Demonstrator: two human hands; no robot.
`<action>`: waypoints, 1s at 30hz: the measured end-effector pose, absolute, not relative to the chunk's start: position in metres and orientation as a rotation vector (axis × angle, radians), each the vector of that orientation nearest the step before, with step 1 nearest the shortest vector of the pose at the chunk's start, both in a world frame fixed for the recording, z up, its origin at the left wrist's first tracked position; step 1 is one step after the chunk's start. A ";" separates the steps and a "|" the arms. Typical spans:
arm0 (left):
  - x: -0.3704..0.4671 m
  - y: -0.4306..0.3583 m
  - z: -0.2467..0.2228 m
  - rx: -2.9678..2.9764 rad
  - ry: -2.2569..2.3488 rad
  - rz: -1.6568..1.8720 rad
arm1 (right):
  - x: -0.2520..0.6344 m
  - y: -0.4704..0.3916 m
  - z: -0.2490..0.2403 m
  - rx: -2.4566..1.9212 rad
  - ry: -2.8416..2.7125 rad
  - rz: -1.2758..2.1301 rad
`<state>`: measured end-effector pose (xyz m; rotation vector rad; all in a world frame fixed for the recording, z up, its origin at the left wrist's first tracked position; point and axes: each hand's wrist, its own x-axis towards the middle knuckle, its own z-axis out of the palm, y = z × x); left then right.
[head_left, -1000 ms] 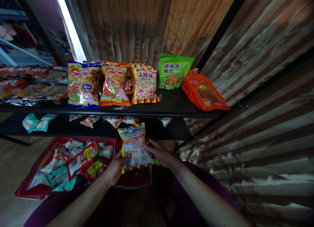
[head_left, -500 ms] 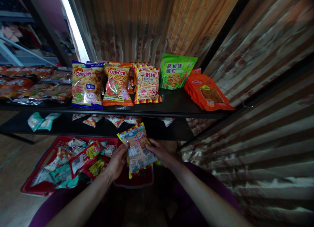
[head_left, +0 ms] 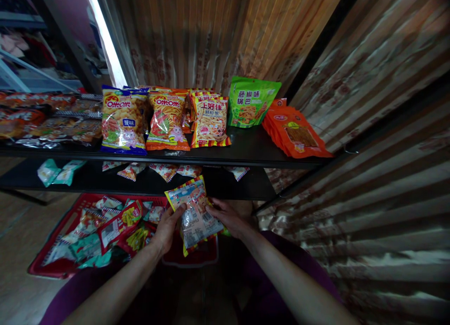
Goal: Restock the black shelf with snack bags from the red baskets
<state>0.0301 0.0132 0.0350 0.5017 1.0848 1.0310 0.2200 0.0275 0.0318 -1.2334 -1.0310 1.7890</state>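
Between my two hands I hold a snack bag (head_left: 195, 217) with its printed back turned up and red-and-yellow edges. My left hand (head_left: 170, 226) is closed on its left side, thumb on top. My right hand (head_left: 228, 217) grips its right side; the fingers under the bag are hidden. Below it is a red basket (head_left: 191, 263), mostly covered by the bag and my arms. Prawn cracker bags (head_left: 211, 121) with similar striped edges stand on the upper shelf (head_left: 242, 144), beyond my hands.
A red basket (head_left: 52, 243) with several small snack packs sits at the left on the floor. Along the shelf stand blue-edged (head_left: 123, 121) and orange snack bags (head_left: 168, 121), a green pouch (head_left: 251, 102) and orange packets (head_left: 297, 132). Small packs lie on the lower shelf (head_left: 94, 177).
The snack bag stays in both hands and is tilted slightly, with my left thumb a little further over it. The whole view has shifted slightly.
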 end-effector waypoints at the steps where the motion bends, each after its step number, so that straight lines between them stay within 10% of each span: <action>1: 0.030 0.013 0.034 0.497 1.078 1.036 | 0.220 0.028 0.031 -1.254 -1.070 1.766; 16: 0.025 0.019 0.030 0.431 1.256 1.116 | 0.217 0.014 0.028 -1.282 -2.013 0.587; 30: 0.035 0.000 0.040 0.673 1.151 1.149 | 0.203 0.000 0.028 -1.439 -1.891 1.169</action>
